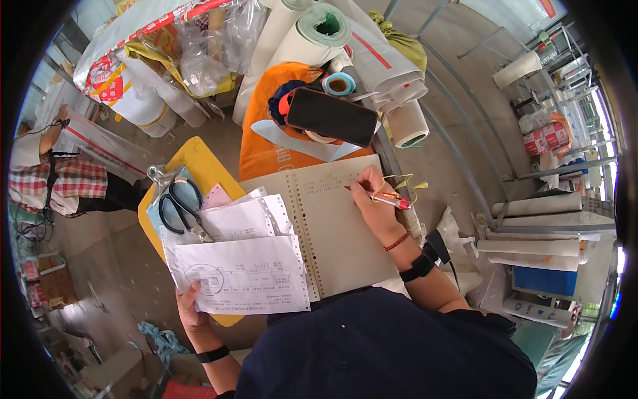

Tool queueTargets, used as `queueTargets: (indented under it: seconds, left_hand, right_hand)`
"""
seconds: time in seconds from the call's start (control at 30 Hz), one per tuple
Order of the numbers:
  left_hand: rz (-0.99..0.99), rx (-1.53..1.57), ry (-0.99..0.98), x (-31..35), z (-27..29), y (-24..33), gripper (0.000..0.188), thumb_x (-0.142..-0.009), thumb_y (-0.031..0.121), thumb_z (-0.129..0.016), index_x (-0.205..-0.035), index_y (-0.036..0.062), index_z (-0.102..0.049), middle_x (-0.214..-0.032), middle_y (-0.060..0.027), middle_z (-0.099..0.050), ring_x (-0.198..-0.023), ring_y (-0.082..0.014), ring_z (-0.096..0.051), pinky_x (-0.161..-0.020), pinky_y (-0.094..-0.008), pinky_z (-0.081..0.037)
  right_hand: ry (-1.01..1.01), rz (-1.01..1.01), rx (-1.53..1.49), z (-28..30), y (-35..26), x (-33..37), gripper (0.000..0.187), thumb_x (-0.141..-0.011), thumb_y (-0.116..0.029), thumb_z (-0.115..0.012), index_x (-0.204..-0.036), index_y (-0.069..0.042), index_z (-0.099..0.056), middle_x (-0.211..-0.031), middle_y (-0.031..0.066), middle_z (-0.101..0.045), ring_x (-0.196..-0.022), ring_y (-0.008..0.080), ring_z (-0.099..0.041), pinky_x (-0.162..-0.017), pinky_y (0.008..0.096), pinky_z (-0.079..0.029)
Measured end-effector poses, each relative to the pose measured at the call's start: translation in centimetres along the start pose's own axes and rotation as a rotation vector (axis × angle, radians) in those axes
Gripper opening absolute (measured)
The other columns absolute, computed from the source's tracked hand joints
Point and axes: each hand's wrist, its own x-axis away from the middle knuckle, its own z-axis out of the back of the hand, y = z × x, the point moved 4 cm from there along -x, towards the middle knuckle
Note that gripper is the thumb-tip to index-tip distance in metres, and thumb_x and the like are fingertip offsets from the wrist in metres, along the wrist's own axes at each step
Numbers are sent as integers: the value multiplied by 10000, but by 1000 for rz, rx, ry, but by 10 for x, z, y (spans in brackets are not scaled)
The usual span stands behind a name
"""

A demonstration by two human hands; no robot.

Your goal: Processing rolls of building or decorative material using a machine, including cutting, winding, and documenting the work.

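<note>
My right hand (380,206) grips a red pen (379,195), its tip resting on the upper part of an open spiral notebook (339,226) with tan pages. My left hand (189,307) holds the lower left corner of a white printed form (246,274), which lies over other white sheets (242,216) beside the notebook. A red cord bracelet and a black wristband circle my right wrist; a black band sits on my left wrist.
Black-handled scissors (179,206) lie on a yellow board (199,166). A dark phone (331,116) and tape roll (338,84) rest on an orange bag (266,153). Rolls of fabric (319,33) stand behind. A person in a checked shirt (56,179) sits at left.
</note>
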Motion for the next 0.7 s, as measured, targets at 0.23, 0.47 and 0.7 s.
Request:
queueTargets:
  seconds: [0.23, 0.47, 0.7]
  left_hand:
    - [30, 26, -1, -2, 4, -2, 647, -791, 149, -810, -1351, -40, -547, -1179, -144, -702, -1025, -264, -705, -929, -381, -572]
    - [44, 26, -6, -3, 2, -1, 644, -797, 158, -811, -1350, -42, -546, -1173, -145, -704, -1022, -261, -710, -924, -380, -579]
    - [60, -20, -53, -5, 1, 2, 647, -818, 207, -804, -1355, -44, -546, -1195, -144, -696, -1049, -261, -695, -933, -369, -563]
  right_hand:
    - [35, 105, 140, 0, -2, 0, 168, -935, -139, -667, -893, -38, -540, -674, 74, -594, -606, 141, -589, -583, 309, -475]
    - [26, 121, 188, -2, -4, 0, 164, -933, -138, -674, -899, -46, -543, -693, 101, -604, -596, 199, -615, -588, 328, -494]
    - [46, 160, 275, -6, -12, 1, 159, -927, -131, -681, -906, -51, -545, -724, 110, -624, -644, 232, -669, -620, 339, -527]
